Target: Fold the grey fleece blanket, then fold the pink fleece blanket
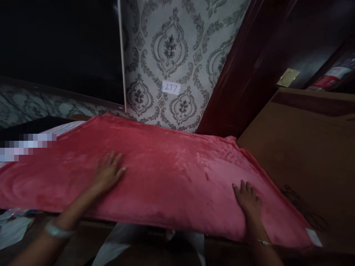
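Clearly, the left hand (109, 173) and right hand (248, 199) lie open and spread on the cloth (166, 173) across the frame's middle; uneven pushing could, I'd guess, ruck it against the box (299, 147) at right.

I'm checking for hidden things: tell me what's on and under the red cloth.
On the red cloth rest the left hand and the right hand. A striped cloth shows at its left edge; whatever lies beneath the middle is covered.

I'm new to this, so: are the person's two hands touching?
Apart: the head view shows a wide stretch of pink cloth between the left hand and right hand.
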Demonstrator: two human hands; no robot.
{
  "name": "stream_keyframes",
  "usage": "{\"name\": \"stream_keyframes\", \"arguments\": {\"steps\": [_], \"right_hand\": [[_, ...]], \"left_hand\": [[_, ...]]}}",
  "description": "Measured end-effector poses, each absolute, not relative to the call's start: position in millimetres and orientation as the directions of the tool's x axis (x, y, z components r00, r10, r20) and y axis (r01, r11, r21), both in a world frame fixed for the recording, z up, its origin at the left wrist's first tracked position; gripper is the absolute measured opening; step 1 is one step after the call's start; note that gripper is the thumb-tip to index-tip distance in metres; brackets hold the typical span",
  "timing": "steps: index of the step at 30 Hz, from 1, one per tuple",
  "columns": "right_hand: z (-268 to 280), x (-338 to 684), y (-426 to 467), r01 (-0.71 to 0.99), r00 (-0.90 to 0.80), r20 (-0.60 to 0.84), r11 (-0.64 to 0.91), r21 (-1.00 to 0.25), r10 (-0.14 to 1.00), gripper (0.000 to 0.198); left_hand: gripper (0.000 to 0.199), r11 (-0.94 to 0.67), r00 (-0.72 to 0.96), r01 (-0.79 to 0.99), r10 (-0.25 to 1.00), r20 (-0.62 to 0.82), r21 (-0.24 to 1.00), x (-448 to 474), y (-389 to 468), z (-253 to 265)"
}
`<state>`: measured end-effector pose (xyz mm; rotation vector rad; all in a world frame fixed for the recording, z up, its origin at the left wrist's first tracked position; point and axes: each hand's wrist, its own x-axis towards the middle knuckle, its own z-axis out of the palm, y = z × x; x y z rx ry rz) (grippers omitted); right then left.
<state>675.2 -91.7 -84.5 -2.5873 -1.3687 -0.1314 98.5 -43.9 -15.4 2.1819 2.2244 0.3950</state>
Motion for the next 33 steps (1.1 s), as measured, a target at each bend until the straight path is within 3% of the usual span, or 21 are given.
{"name": "stream_keyframes", "arguments": {"steps": [5,10,15,22,28,31,33], "right_hand": [[-59.6,665.1,-54.0,0.785,0.611,0.138,-0.573,-0.236,0.780,0.075],[-22.2,586.9,21.7,0.943,0.320,0.127,-0.304,-0.133,0.939,0.065],[-39.6,525.9,48.6,0.995,0.096,0.016,-0.096,-0.009,0.995,0.057],[-66.7,536.1,45.3,0.997,0.068,0.027,-0.068,0.022,0.997,0.059],[-75.6,538.8,50.9,0.998,0.055,0.066,-0.055,0.001,0.996,0.061],[-77.3,538.2,51.0,0.999,0.049,0.069,-0.049,0.012,0.996,0.062],[-77.0,537.7,50.3,0.998,0.055,0.069,-0.056,0.020,0.996,0.063]], "left_hand": [[0.073,-0.206,0.205,0.962,0.979,0.023,0.180,185.1,22.8,0.9],[0.075,-0.204,0.205,0.961,0.979,0.017,0.184,236.3,77.8,-7.0],[0.072,-0.071,0.075,0.987,0.997,-0.025,0.141,211.5,73.4,-17.4],[0.068,0.211,-0.211,0.977,0.978,-0.004,0.017,100.8,-5.2,-21.2],[0.070,0.534,-0.532,0.846,0.842,0.091,0.005,13.8,-88.9,-28.3],[0.072,0.533,-0.534,0.844,0.830,0.158,0.053,16.6,-89.4,-21.8],[0.071,0.399,-0.409,0.912,0.896,0.170,0.091,39.2,-68.0,-12.9]]}}
